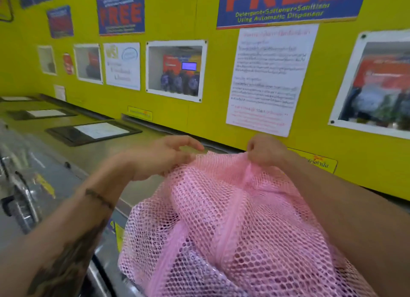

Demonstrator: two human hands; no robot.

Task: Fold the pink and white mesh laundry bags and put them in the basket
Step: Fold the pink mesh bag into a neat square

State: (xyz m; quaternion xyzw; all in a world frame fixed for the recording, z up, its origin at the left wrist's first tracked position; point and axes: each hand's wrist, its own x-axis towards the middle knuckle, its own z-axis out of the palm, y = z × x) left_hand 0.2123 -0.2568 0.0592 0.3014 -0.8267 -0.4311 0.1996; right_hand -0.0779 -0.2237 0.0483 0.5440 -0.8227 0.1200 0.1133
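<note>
Both hands grip the top edge of the pink mesh laundry bag [233,230]: left hand [159,157] pinching at 11 o'clock, right hand [266,152] clenched at 1 o'clock. The bag hangs raised above the steel machine top [93,150], spreading toward 6 o'clock below the yellow wall [199,110].

Pink laundry bag [233,219], lower centre: open honeycomb mesh cloth, matt, with smoother pink fabric bands. Machine tops [93,150], left: brushed metal, dull sheen. Wall [210,74], upper frame: smooth yellow panel, slightly glossy. Notice [268,79], upper right: white paper, matt.
</note>
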